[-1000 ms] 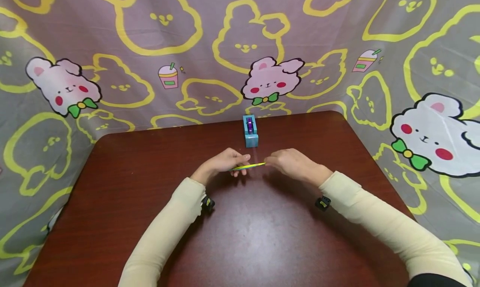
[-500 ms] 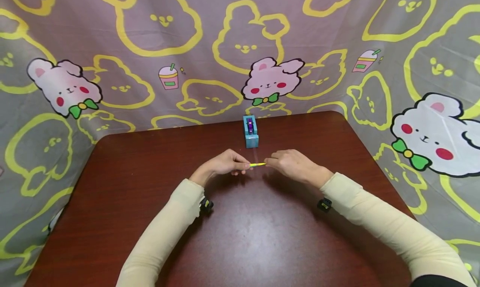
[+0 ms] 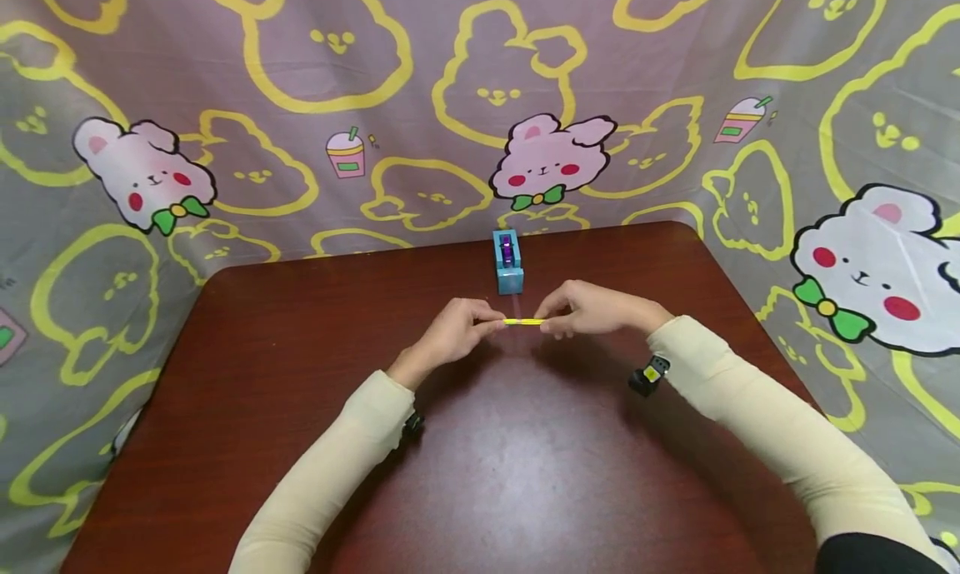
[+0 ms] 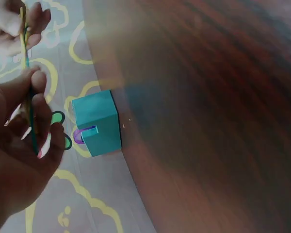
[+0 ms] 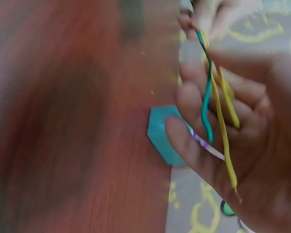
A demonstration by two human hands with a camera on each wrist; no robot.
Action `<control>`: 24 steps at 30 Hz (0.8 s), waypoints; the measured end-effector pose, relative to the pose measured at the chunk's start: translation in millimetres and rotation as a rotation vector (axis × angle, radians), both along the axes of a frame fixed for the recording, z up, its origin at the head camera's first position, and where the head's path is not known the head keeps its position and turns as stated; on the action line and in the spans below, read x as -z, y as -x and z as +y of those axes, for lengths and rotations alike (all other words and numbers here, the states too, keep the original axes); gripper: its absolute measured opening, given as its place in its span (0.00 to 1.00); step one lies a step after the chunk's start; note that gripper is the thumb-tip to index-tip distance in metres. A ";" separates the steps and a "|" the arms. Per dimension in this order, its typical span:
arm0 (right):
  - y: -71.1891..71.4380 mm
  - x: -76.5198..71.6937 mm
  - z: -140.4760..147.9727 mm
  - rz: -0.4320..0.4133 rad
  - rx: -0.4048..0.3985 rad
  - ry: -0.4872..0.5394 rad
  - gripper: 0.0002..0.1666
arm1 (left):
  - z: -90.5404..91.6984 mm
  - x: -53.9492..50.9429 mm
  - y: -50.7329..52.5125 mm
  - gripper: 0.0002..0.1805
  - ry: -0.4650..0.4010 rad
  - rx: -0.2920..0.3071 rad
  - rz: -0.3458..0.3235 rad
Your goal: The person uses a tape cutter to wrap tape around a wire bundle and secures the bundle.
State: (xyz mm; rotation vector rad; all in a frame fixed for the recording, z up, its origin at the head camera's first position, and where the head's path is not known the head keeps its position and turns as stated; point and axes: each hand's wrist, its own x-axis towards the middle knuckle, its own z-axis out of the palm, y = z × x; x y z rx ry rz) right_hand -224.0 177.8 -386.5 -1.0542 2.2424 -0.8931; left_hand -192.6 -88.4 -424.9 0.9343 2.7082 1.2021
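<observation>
Between my two hands a bundle of thin plastic-coated wires (image 3: 522, 321), yellow and green, is held level above the table. My left hand (image 3: 459, 328) pinches its left part between thumb and fingers. Its right part is pinched by my right hand (image 3: 588, 307). In the right wrist view, loose ends of yellow wire (image 5: 224, 138) and green wire (image 5: 207, 104) hang past the right palm. Green wire (image 4: 34, 128) also trails along the left palm in the left wrist view. Just beyond the hands stands a blue tape dispenser (image 3: 510, 281) with a purple reel; neither hand visibly touches it.
The dark reddish-brown table (image 3: 480, 474) has rounded far corners. Behind and at both sides hangs a grey-pink curtain (image 3: 420, 74) with yellow outlines and bunny faces. A small black camera (image 3: 649, 376) is strapped at the right wrist.
The bundle has gone from slightly tilted to level. My left fingers have closed into a pinch on its left part. My right hand has turned and shifted slightly right. The view has swung slightly left.
</observation>
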 end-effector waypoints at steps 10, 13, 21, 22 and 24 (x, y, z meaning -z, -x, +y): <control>40.6 36.1 7.4 -0.663 -0.039 0.211 0.27 | -4.5 5.5 -2.9 0.07 0.092 0.035 0.472; 42.8 52.1 6.2 -0.800 -0.007 0.221 0.32 | -4.3 7.7 -2.0 0.06 0.126 0.050 0.560; 41.9 76.9 2.9 -0.964 -0.056 0.300 0.28 | -4.3 10.3 -2.8 0.05 0.217 0.068 0.655; 41.5 77.9 3.0 -0.977 -0.065 0.308 0.27 | -4.2 10.6 -2.9 0.05 0.221 0.068 0.660; 41.1 79.1 3.0 -0.983 -0.082 0.315 0.26 | -3.9 10.8 -3.3 0.05 0.220 0.069 0.664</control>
